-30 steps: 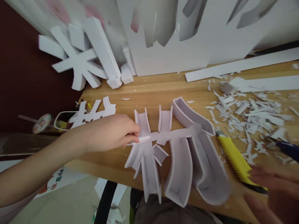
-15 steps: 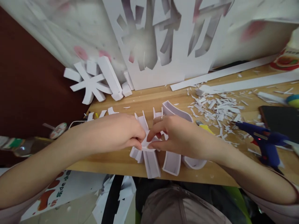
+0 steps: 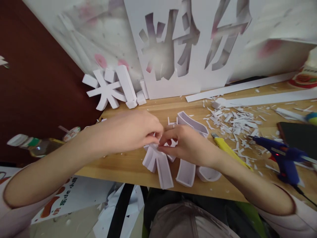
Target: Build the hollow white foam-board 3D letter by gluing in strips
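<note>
A white hollow letter (image 3: 164, 173) built of foam-board-like strips lies on the wooden table, its trough-like strokes facing up. My left hand (image 3: 141, 129) is closed in a pinch at the upper middle of this letter, fingertips on a white wall strip. From the other side, my right hand (image 3: 183, 143) pinches the same spot with thumb and fingers, almost touching the left fingertips. Both hands cover the letter's centre, so the exact edge gripped is partly hidden. Right beside it lies another white hollow letter part (image 3: 187, 173), partly under my right hand.
A blue hot glue gun (image 3: 279, 155) and a yellow utility knife (image 3: 230, 152) lie to the right, near many white scraps (image 3: 237, 122). Behind stand finished white letters (image 3: 109, 89) and a cut-out board (image 3: 170, 86). A bottle (image 3: 42, 145) is at left.
The view has shifted, so the background sits lower and further right. My left hand has moved up slightly along the letter; my right hand stays near the same spot. More of the knife shows.
</note>
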A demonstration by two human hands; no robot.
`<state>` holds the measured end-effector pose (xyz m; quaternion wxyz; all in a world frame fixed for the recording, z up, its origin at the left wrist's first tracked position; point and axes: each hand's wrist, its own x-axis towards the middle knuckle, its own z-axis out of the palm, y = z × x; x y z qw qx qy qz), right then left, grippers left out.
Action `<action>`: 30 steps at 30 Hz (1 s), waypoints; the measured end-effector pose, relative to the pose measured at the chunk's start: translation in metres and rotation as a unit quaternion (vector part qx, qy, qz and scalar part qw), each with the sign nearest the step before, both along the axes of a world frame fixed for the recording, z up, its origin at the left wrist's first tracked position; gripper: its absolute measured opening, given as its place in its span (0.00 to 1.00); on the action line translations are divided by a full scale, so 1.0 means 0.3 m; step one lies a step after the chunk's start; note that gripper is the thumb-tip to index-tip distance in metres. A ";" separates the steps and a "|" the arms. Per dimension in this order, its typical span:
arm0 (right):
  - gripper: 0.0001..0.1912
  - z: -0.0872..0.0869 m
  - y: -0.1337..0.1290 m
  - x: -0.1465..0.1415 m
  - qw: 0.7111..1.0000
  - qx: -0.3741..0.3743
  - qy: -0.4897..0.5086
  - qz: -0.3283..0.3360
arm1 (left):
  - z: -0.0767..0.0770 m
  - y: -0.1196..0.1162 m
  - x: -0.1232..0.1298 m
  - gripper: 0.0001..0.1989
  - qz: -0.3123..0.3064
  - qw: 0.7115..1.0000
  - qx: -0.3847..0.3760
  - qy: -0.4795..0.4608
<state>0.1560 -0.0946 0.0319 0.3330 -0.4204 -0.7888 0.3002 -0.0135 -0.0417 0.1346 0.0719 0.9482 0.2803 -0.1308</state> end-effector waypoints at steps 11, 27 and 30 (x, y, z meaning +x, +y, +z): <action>0.11 -0.152 -0.072 -0.021 0.925 0.346 -0.056 -0.150 | -0.128 -0.111 -0.129 0.20 0.368 0.889 -0.208 -0.174; 0.07 -0.194 -0.106 -0.061 0.949 0.251 -0.041 -0.186 | -0.279 -0.165 -0.092 0.23 0.424 0.746 -0.488 -0.156; 0.06 -0.194 -0.058 -0.039 0.966 0.155 0.038 -0.205 | -0.266 -0.143 -0.115 0.22 0.392 0.798 -0.445 -0.102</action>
